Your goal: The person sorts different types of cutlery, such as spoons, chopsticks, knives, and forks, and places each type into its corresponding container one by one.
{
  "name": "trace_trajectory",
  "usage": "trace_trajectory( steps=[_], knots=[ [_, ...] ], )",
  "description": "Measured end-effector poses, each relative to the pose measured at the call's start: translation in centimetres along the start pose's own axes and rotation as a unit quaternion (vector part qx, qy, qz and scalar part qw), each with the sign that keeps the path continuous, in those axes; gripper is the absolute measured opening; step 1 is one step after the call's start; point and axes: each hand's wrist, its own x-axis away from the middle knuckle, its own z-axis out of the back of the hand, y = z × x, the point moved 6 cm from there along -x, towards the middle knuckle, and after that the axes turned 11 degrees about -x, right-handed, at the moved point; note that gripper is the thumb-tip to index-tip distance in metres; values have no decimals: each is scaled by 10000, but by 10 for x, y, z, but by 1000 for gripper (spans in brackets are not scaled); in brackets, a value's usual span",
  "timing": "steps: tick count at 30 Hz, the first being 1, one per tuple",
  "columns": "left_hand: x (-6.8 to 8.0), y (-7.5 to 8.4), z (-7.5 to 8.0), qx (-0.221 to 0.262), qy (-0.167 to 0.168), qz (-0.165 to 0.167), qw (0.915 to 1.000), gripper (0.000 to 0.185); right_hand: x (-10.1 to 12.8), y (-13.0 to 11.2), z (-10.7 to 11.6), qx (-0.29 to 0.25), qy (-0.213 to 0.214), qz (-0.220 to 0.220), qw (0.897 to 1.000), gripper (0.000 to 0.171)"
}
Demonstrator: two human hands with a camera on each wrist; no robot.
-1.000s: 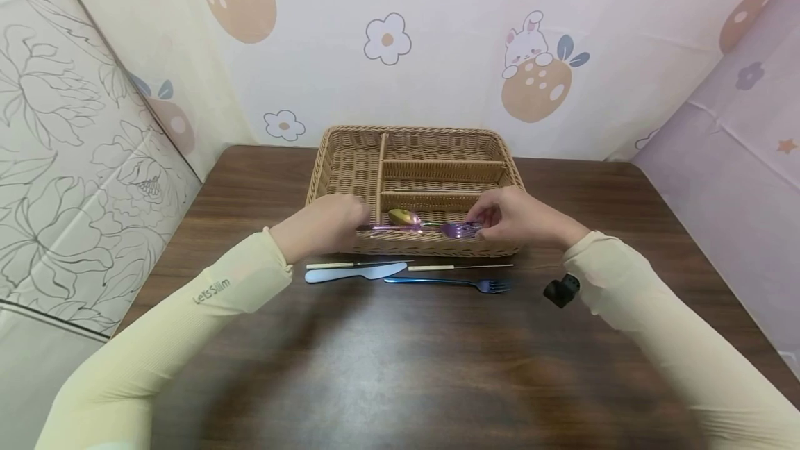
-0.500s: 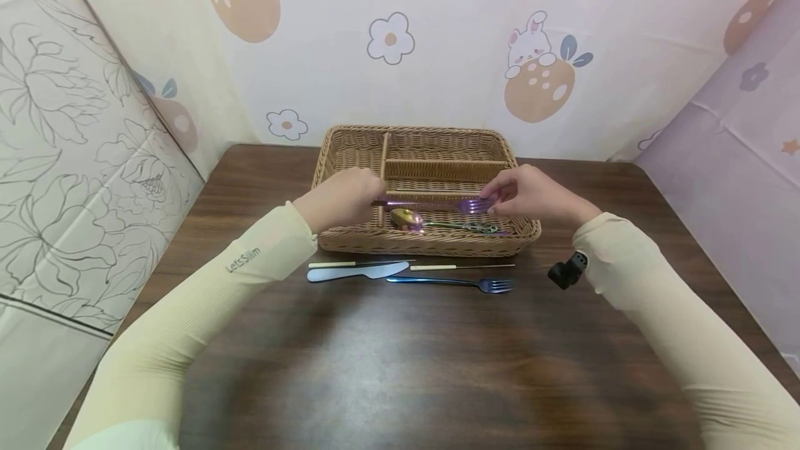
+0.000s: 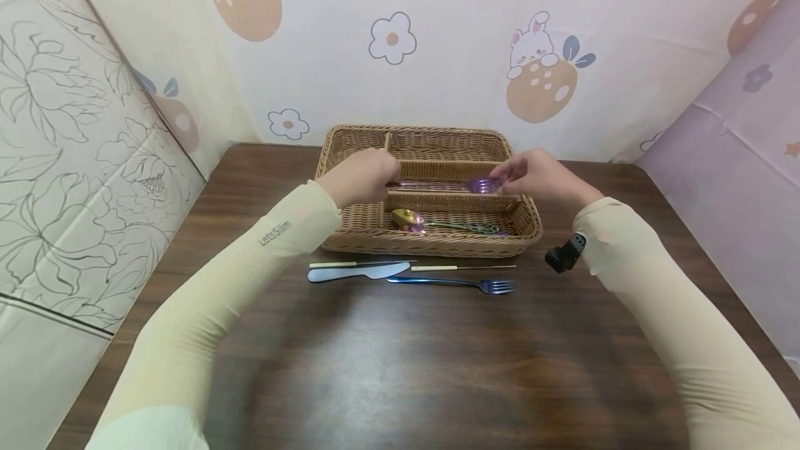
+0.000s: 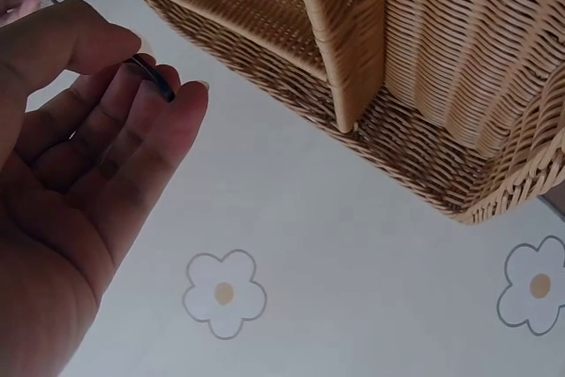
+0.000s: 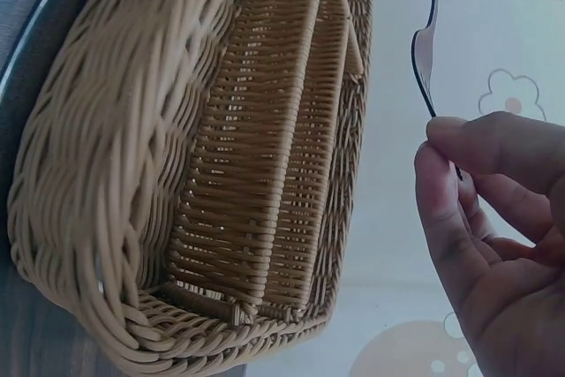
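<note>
Nearest on the worktop (image 3: 400,367) lie a knife (image 3: 356,272), a blue fork (image 3: 453,283) and a thin pale-handled utensil (image 3: 462,267), just in front of the wicker tray (image 3: 431,245). In the tray's near compartment rests a gold spoon (image 3: 407,219). Farther back, the left hand (image 3: 359,178) pinches the handle end of a purple fork (image 3: 444,186) and the right hand (image 3: 537,176) pinches its tine end, holding it level over the middle compartment. The placing step looks to be in hand; the fork seems to need lowering straight between the dividers, then both pinches loosened together.
</note>
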Motion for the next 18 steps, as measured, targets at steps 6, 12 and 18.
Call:
trace_trajectory(
  steps=[6,12,18],
  knots=[
    [-11,-7,0,-32,58,107,9999,6,-6,2,5,-11,122,-166,9998,28],
    [-19,-15,-3,-28,16,215,9998,14,-14,6,8,-150,189,-238,9994,26],
    [-27,-21,-6,-4,33,297,9996,14,-21,8,11,-282,579,-205,9977,21]
  ],
)
